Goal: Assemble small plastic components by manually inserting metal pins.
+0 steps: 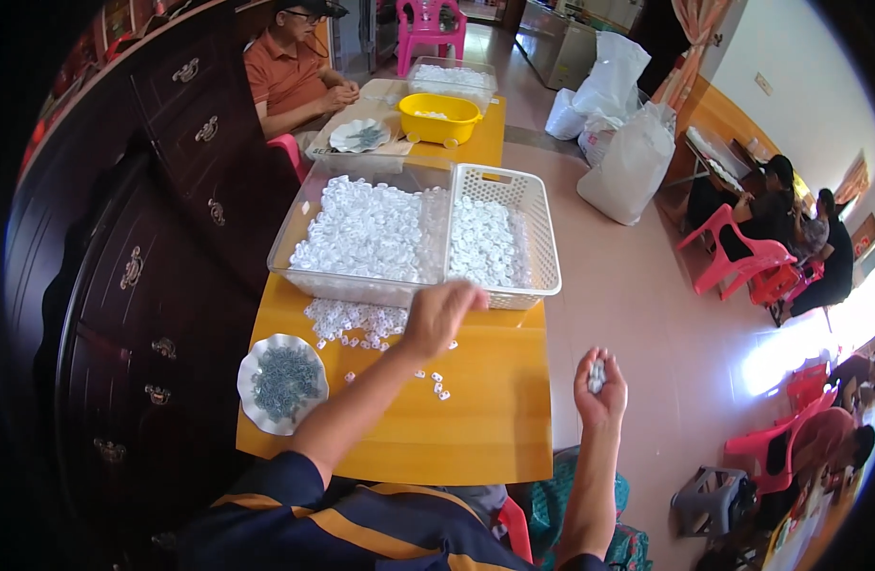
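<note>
My left hand [439,318] hovers over the table in front of the bins, its fingers drawn together. Whatever it may hold is hidden. Off the table's right edge, my right hand [600,388] is turned palm up and cupped round several small white plastic pieces [597,374]. A heap of such pieces [354,319] lies against the front of the clear plastic bin [347,285], with a few strays below my left hand. Beside my left forearm sits a white scalloped plate [250,388] with a pile of small grey metal parts [285,383].
A white perforated basket [549,238] of white pieces adjoins the clear bin. Beyond are a yellow tub [440,127], another clear bin and a second plate. A co-worker [299,81] sits far left. Large white sacks [631,157] stand on the floor; other people sit at right.
</note>
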Demonstrator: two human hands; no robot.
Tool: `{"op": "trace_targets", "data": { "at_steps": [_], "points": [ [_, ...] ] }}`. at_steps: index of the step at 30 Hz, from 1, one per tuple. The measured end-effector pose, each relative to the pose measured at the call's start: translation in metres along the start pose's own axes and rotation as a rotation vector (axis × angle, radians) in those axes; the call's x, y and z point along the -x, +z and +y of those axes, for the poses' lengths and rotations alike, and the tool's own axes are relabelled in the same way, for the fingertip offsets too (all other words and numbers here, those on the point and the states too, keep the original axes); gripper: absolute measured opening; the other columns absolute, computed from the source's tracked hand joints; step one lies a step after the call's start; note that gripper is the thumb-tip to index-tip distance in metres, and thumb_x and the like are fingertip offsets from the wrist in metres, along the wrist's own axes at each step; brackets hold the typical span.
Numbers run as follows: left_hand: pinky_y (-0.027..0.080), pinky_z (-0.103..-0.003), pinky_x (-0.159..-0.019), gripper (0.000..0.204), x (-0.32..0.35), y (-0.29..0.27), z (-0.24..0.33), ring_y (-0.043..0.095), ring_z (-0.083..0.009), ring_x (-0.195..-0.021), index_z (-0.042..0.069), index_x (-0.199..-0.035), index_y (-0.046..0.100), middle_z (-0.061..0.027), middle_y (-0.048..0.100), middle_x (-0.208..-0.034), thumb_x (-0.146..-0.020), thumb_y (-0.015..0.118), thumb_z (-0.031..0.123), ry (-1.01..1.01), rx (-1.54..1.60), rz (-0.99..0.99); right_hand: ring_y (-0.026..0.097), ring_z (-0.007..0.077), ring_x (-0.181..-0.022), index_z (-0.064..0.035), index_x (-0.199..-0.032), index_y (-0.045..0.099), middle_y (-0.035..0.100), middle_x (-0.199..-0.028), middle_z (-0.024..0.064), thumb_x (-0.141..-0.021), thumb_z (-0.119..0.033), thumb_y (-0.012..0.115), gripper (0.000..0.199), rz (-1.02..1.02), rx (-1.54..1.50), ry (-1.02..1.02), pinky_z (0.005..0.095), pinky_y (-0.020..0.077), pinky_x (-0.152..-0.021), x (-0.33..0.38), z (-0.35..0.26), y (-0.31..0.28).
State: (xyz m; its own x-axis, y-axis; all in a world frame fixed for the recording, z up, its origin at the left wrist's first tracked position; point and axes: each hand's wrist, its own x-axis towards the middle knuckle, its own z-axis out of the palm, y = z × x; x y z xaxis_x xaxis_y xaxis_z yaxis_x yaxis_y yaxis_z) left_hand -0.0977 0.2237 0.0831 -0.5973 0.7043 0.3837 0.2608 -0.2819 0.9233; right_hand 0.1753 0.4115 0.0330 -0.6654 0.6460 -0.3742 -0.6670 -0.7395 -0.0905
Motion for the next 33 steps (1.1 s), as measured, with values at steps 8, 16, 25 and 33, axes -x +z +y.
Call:
{"op": "trace_targets", "data": {
  "at_steps": [8,16,25,33],
  "points": [
    [0.054,-0.041,-0.071,0.015,0.117,0.004,0.031,0.069,-0.0348,-0.08,0.001,-0.092,0.07,-0.0156,0.07,-0.085,-0.097,0.067,0.014,0.152,-0.181,-0.342,0.061,0.0283,-0.119,0.0013,-0.12,0.062,0.065,-0.121,0.0146,-0.108,-0.029,0.049,0.036,-0.237,0.722,-0.183,0.0374,0.0482,-0.103,-0.1,0.087,0.154],
    [0.051,-0.044,-0.066,0.015,0.181,-0.044,-0.012,0.065,-0.0349,-0.075,0.005,-0.087,0.068,-0.0131,0.065,-0.078,-0.094,0.07,0.018,0.042,-0.331,-0.207,0.055,0.0277,-0.129,-0.0001,-0.137,0.058,0.061,-0.138,0.0155,-0.098,-0.025,0.067,0.047,-0.512,1.691,-0.608,0.0367,0.0409,-0.11,-0.15,0.177,0.161],
    [0.052,-0.042,-0.066,0.017,0.182,-0.052,-0.02,0.066,-0.0315,-0.074,0.006,-0.084,0.068,-0.0096,0.066,-0.077,-0.092,0.073,0.02,0.088,-0.379,-0.153,0.047,0.0496,-0.135,-0.0106,-0.146,0.051,0.049,-0.146,0.0316,-0.084,-0.063,0.07,0.084,-1.077,2.545,-0.407,0.0512,0.0382,-0.115,-0.177,0.317,0.164],
    [0.054,-0.041,-0.069,0.013,0.187,-0.053,-0.024,0.067,-0.0277,-0.079,0.009,-0.087,0.07,-0.0067,0.068,-0.081,-0.092,0.071,0.022,0.162,-0.46,-0.201,0.04,0.049,-0.141,-0.0115,-0.145,0.053,0.046,-0.147,0.0332,-0.08,-0.068,0.068,0.088,-1.024,2.88,-0.239,0.0555,0.0313,-0.118,-0.193,0.334,0.149]
  ]
}}
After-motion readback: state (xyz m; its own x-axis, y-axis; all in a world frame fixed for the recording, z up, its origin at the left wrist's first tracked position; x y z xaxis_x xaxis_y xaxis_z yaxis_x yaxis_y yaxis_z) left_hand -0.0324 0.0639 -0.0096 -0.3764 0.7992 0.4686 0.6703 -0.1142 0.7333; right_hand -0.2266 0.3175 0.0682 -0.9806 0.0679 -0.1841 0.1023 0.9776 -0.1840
